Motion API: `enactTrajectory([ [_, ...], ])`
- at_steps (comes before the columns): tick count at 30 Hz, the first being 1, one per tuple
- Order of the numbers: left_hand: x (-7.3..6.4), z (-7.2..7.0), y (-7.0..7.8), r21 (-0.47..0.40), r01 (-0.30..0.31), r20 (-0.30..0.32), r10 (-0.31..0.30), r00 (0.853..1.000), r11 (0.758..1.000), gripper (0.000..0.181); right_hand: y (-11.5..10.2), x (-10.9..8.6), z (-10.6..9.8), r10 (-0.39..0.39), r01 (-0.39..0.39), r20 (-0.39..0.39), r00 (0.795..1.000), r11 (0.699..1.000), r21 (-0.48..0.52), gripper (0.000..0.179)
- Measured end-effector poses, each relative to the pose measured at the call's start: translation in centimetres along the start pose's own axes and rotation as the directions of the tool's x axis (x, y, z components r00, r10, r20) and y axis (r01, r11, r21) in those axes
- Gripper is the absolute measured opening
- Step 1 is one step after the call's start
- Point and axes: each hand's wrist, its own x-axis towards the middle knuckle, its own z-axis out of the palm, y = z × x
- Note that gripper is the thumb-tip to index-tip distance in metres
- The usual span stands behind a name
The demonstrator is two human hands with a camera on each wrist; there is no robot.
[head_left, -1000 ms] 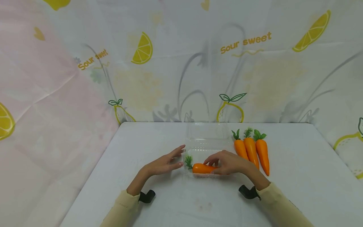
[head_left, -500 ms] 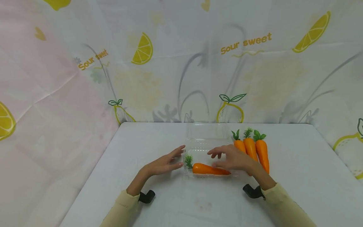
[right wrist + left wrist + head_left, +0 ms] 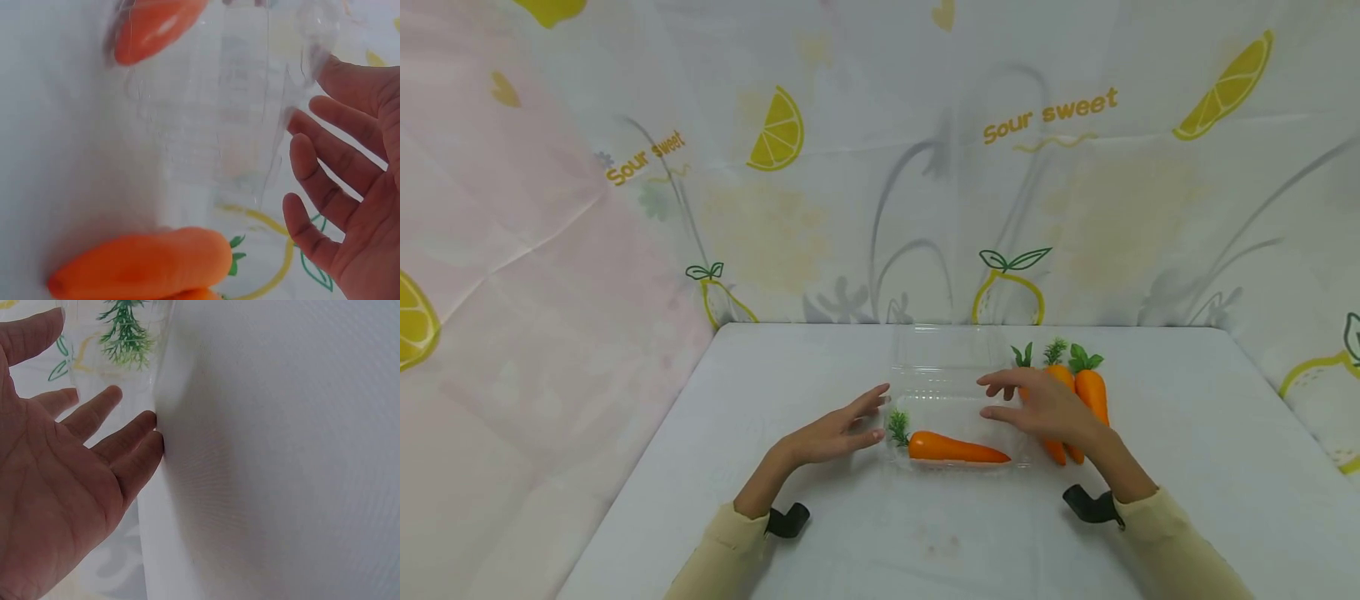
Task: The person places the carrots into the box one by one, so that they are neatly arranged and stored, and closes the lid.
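One orange carrot [image 3: 955, 448] with frizzy green leaves [image 3: 127, 339] lies along the near side of a clear plastic box [image 3: 951, 406], tip to the right. The box's see-through lid [image 3: 949, 346] is folded back behind it. My left hand [image 3: 835, 433] holds nothing; its spread fingers are at the box's left end, near the leaves. My right hand [image 3: 1048, 406] is over the box's right end, fingers parted and bent a little, with nothing in them. It partly hides three more carrots [image 3: 144, 265] lying side by side to the right of the box.
A white cloth covers the table [image 3: 775, 367]. Behind it hangs a pale curtain [image 3: 850, 167] printed with lemons and lettering. Black curved pieces [image 3: 790, 521] sit at both wrists, by the cream sleeves.
My right hand has let go of the carrot in the box, then lifted away and moved right toward the other carrots. The left hand has stayed in place.
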Motion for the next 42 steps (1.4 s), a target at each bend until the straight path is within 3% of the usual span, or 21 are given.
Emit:
enactTrajectory([
  [13, -0.1, 0.0, 0.1, 0.001, -0.002, -0.002, 0.002, 1.000, 1.000, 0.076, 1.2, -1.6, -1.8, 0.105, -0.110, -0.107, 0.989, 0.993, -0.036, 0.040],
  [20, -0.1, 0.0, 0.0, -0.010, -0.005, -0.001, 0.005, 1.000, 1.000, 0.076, 2.4, -2.2, -2.6, 0.095, -0.115, -0.189, 0.977, 0.989, -0.096, 0.038],
  [32, -0.1, -0.1, -0.1, 0.004, 0.002, -0.001, -0.002, 1.000, 1.000, 0.076, 3.5, -3.9, -3.9, 0.210, -0.244, -0.222, 0.952, 0.960, -0.137, 0.044],
  [42, 0.0, -0.1, -0.2, -0.004, -0.006, -0.002, 0.006, 1.000, 1.000, 0.075, 4.5, -5.2, -4.4, 0.245, -0.291, -0.255, 0.935, 0.944, -0.158, 0.052],
])
